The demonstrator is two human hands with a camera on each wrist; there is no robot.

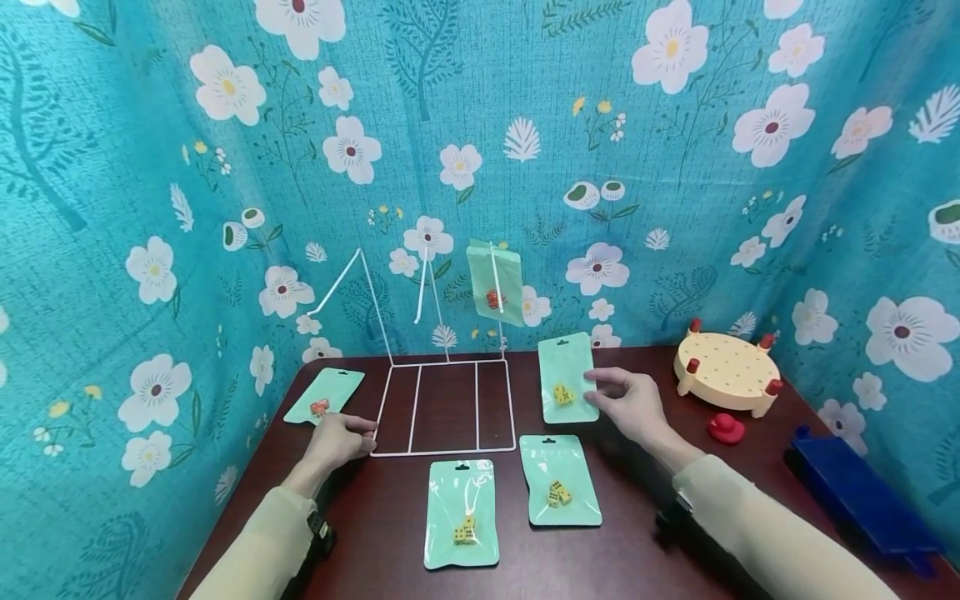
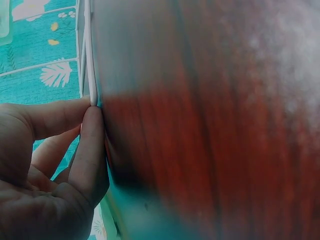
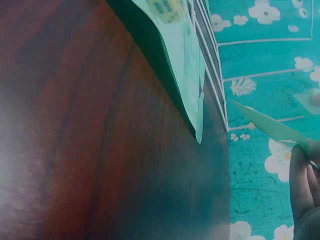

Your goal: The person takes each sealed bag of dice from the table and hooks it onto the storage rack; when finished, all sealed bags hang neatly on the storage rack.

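Note:
My left hand [image 1: 339, 442] pinches the front left part of a white wire display rack [image 1: 442, 452]; the left wrist view shows thumb and finger on the wire [image 2: 90, 60]. By its right edge, my right hand [image 1: 633, 406] holds a green pouch with yellow dice [image 1: 562, 358], partly raised from the table in the right wrist view. Another green pouch, with a red item [image 1: 480, 271], hangs on the rack's right hook. Two more dice pouches lie in front, one at centre [image 1: 442, 500] and one to its right [image 1: 543, 467]. Beyond my left hand lies a pouch with a red item [image 1: 330, 387].
On the right of the dark wooden table [image 1: 375, 542] stand a cream round stool-like piece with red pegs [image 1: 723, 367], a red rubber duck [image 1: 726, 428] and a blue plastic object [image 1: 862, 492]. A blue flowered curtain [image 1: 525, 108] surrounds the table's back and sides.

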